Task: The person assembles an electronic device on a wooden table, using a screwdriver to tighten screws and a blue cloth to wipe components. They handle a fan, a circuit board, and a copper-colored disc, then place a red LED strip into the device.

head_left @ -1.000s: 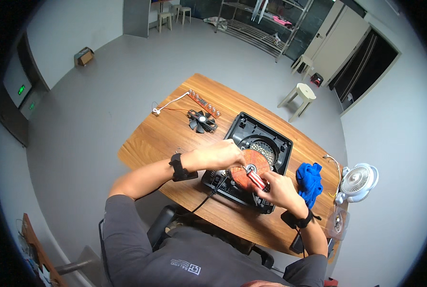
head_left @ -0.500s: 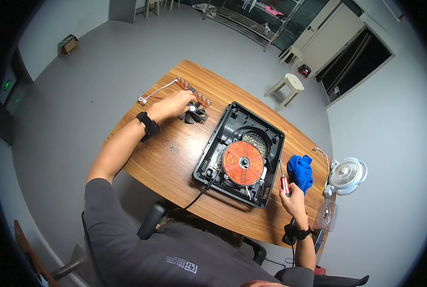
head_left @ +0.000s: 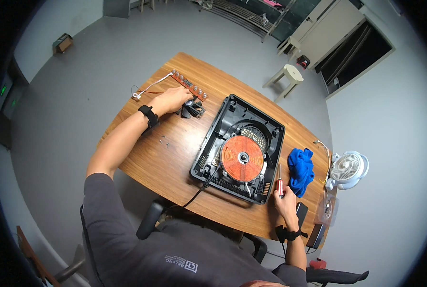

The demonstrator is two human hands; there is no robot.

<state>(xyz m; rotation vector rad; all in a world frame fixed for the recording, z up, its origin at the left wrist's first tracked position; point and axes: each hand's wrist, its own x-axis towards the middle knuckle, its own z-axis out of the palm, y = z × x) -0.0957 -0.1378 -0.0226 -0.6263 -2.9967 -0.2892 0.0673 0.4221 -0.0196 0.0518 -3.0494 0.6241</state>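
My left hand has its fingers closed at the edge of a small black cooling fan, which rests on the table's left part. Just beyond it lies a narrow orange circuit board with round buttons and a white cable. My right hand grips a screwdriver with a red and clear handle, its shaft pointing away from me beside the housing's right edge. Between my hands sits an opened black induction cooker base with a round copper coil. Several small screws lie loose left of it.
A blue cloth lies right of the cooker base, with a white fan beyond. Black power adapters and a clear plastic box are at the right edge. A black cord runs off the near edge. A stool stands behind.
My right hand has shifted left and nearer to me with the screwdriver, which now points more directly away. The left hand stays at the cooling fan. The whole view has shifted slightly.
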